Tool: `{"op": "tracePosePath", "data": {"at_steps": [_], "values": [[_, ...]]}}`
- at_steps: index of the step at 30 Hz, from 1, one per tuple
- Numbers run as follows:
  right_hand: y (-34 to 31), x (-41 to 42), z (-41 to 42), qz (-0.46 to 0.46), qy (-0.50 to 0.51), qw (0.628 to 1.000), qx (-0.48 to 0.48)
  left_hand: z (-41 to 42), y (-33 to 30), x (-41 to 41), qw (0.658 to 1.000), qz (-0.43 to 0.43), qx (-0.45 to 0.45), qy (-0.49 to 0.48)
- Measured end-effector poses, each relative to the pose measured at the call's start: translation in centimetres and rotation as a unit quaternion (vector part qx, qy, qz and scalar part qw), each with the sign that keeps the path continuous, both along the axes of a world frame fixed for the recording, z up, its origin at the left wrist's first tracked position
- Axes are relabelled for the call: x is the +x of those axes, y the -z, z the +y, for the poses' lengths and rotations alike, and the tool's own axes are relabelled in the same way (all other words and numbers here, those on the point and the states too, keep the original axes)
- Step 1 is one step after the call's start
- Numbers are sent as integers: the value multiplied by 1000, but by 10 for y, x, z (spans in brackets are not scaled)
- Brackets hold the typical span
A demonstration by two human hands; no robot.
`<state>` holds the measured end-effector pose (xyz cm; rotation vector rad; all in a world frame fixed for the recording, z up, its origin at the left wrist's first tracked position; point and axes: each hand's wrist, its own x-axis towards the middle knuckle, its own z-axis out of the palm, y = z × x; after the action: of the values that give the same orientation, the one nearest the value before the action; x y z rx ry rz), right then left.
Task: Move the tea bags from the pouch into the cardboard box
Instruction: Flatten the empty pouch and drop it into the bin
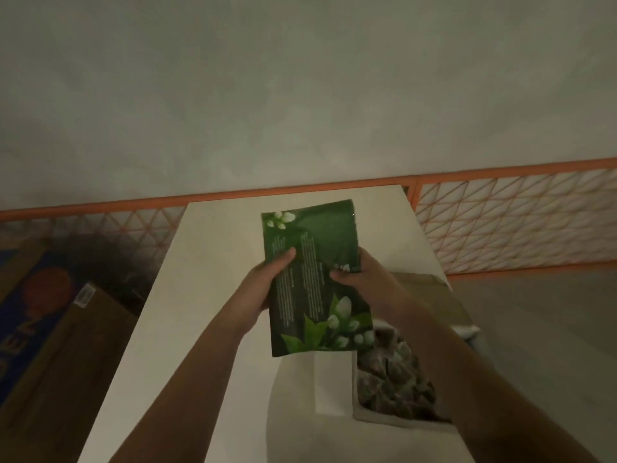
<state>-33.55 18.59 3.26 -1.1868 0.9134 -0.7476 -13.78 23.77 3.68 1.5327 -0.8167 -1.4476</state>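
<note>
Both hands are holding the green pouch [314, 282] in the air above the white table [207, 262]. The left hand [263, 289] is gripping the pouch's left edge, thumb lying across the printed face, the other fingers hidden behind it. The right hand [364, 275] is pinching the right edge, thumb tip pressing on the face near a small white mark, remaining fingers curling behind the pouch. The pouch is tilting slightly, its lower end nearer the camera and showing white flowers and green leaves; its far end is pointing toward the wall [300, 95]. Whether the pouch's mouth is open cannot be told from this view.

The cardboard box [367, 412] is sitting on the table below and to the right of the pouch, partly under the right forearm. Its pale rim is showing along the near side, and 1 brown flap [430, 295] is standing open at the far side. Tea bags [390, 379] are lying piled inside the box, filling the visible part of its interior; an exact count is not readable.

An orange lattice fence [500, 222] is running along the base of the wall behind the table. A large brown and blue carton [43, 329] is lying on the floor left of the table.
</note>
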Motion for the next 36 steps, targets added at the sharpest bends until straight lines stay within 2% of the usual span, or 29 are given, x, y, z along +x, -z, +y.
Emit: {"op": "tracePosePath", "data": {"at_steps": [5, 10, 13, 15, 20, 28, 33, 36], "values": [[-5, -7, -17, 39, 63, 997, -28, -32, -10, -6, 997, -30, -71, -23], [-9, -22, -19, 94, 109, 985, -91, -48, -8, -13, 993, -47, -90, 53], [-8, -38, -23, 95, 125, 984, -80, -58, -3, -19, 992, -25, -71, 97], [-8, -50, -25, 75, 137, 987, -48, -64, 1, -25, 993, -21, -64, 96], [-3, -89, -31, -44, 143, 985, 85, -74, 12, -55, 998, -1, -65, 17], [4, -175, -49, -137, 186, 966, 113, -75, 18, -142, 994, 54, -97, -20], [7, -256, -53, -212, 131, 961, 120, -69, 27, -232, 984, 94, -136, -67], [5, -305, -52, -241, 76, 959, 128, -61, 33, -280, 981, 133, -138, -29]]}}
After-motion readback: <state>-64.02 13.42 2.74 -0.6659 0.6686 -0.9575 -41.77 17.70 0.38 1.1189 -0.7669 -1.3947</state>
